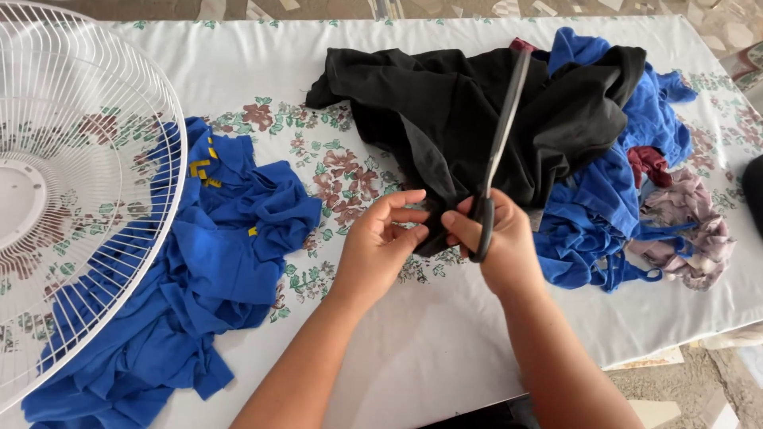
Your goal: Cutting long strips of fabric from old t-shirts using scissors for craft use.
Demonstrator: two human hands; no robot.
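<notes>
Because it is thin, limp cloth, the crumpled black fabric garment [477, 111] lying in the middle of the floral-printed white tablecloth [413, 349] looks light and floppy; it will likely sag and fold wherever it is not pulled taut, so the best hold seems to be a pinch right at its near edge. That is where the left hand [380, 242] is, thumb and fingertips closed on the hem nearest the person. Just beside it, the right hand [499, 242] is curled shut through the loops of the long black-handled scissors [501, 135], whose closed blades point away over the garment; they look rigid and sharp. A rumpled blue cloth pile [612, 206] and a pinkish rag [691, 230] lie to the right, another blue garment [207, 262] to the left, partly under a white wire fan guard [87, 119].
</notes>
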